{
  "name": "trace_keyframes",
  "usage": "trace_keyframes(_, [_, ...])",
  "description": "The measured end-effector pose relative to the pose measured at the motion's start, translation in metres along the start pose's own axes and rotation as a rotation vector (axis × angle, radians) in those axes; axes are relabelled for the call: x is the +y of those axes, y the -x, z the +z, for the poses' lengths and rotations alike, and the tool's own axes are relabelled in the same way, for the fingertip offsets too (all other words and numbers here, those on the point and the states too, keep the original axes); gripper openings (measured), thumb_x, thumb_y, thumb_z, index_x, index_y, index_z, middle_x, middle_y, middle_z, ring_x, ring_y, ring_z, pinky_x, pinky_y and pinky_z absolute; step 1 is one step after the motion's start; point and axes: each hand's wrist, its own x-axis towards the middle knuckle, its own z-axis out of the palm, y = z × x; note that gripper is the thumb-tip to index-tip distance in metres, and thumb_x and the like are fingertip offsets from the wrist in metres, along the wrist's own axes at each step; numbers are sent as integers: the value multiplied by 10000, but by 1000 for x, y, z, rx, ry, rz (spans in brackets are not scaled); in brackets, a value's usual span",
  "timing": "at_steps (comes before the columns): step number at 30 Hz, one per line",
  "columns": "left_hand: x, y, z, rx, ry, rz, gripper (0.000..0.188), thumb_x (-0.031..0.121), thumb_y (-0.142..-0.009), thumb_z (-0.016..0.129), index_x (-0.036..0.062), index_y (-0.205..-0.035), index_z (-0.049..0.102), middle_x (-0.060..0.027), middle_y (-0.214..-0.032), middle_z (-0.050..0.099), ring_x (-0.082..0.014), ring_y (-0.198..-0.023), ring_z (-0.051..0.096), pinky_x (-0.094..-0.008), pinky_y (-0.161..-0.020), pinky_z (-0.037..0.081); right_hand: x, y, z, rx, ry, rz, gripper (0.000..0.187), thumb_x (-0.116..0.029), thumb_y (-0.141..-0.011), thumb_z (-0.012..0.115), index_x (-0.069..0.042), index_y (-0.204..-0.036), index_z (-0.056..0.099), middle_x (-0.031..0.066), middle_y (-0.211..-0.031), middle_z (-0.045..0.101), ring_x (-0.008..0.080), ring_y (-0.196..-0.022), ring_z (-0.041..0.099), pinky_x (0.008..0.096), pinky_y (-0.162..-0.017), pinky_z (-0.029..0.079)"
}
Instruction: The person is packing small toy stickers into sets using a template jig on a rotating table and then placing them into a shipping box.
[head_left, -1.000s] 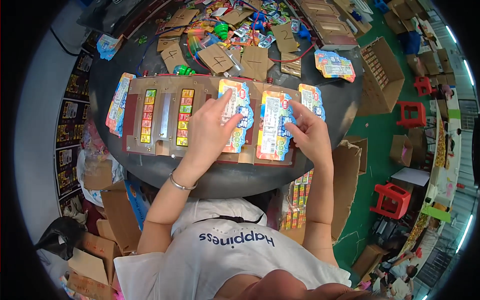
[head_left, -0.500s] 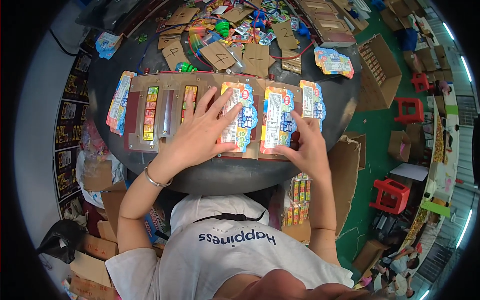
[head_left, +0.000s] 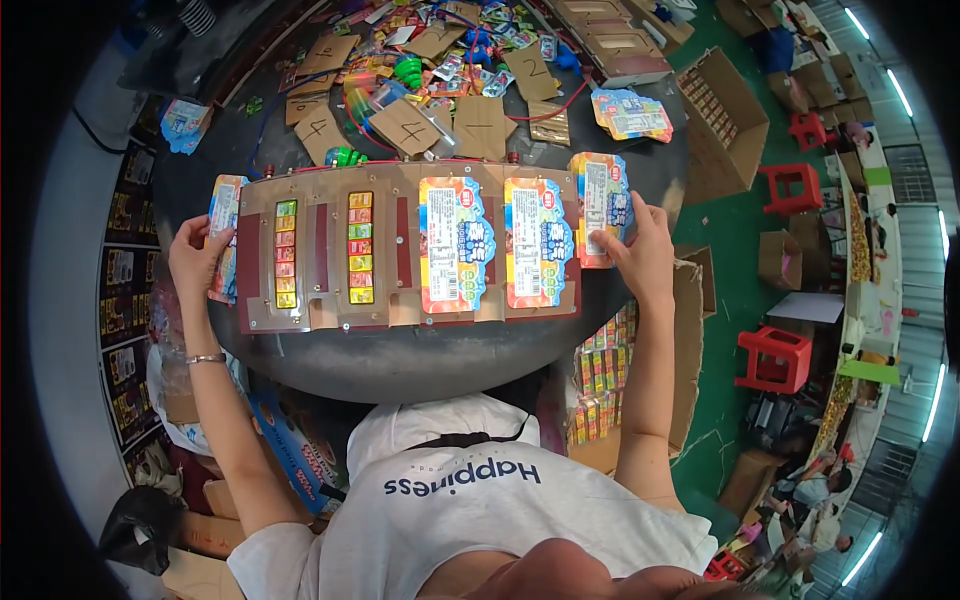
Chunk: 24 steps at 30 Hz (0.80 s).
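Note:
A long brown jig (head_left: 325, 240) with clear plates lies on the round dark table before me. In its two left slots sit rows of small colourful packs (head_left: 286, 250) (head_left: 361, 250). Two printed blister cards with wavy blue edges, one (head_left: 452, 245) near the middle and another (head_left: 538, 240) to its right, lie flat over the right half. My left hand (head_left: 196, 255) pinches the near part of a stack of printed cards (head_left: 226, 200) at the jig's left end. At the right end my right hand (head_left: 643, 250) grips another stack of printed cards (head_left: 602, 185), thumb on top.
Beyond the jig lie cardboard pieces (head_left: 480, 130), loose small packets, hoses and a green coiled part (head_left: 408, 72). More cards (head_left: 633, 115) rest at the far right, others (head_left: 185, 125) at the far left. A carton (head_left: 720, 120) and red stools (head_left: 775, 358) stand to the right.
Both hands have moved off the two cards on the jig and spread apart, left hand to the left stack, right hand to the right stack. The two cards stay on the jig.

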Motion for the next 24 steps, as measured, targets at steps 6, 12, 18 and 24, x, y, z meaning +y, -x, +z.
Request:
trace_keyframes(6, [78, 26, -3, 192, -813, 255, 436, 369, -733, 821, 148, -1085, 690, -28, -1067, 676, -264, -992, 626, -459, -811, 493, -25, 3, -7, 162, 357, -173, 639, -224, -715, 850, -28, -1247, 554, 154, -1116, 602, 285, -783, 639, 369, -706, 528])
trace_keyframes(12, [92, 24, -38, -323, 555, 35, 617, -10, -809, 757, 1, -1365, 488, -92, -1086, 690, -106, -881, 660, -262, -751, 540, -72, 23, -55, 214, -726, 62, 405, -9, -935, 610, -47, -1330, 529, -11, -770, 578, 31, -603, 507, 188, -499, 384])
trace_keyframes(18, [126, 98, 36, -354, 490, 141, 620, 39, -811, 768, 35, -1390, 549, -97, -1186, 666, -140, -996, 655, -302, -846, 539, -202, 36, 51, -530, -777, -45, 483, -8, -916, 619, -80, -1390, 561, -14, -697, 560, 39, -537, 483, 207, -504, 388])
trace_keyframes(24, [148, 99, 40, -85, -272, 442, 552, 233, -787, 800, 22, -1265, 623, -80, -1039, 592, -259, -891, 615, -388, -755, 482, -228, 32, 81, -325, -163, -317, 470, -209, -879, 724, -97, -1325, 624, 63, -733, 524, 146, -601, 537, 308, -558, 457])
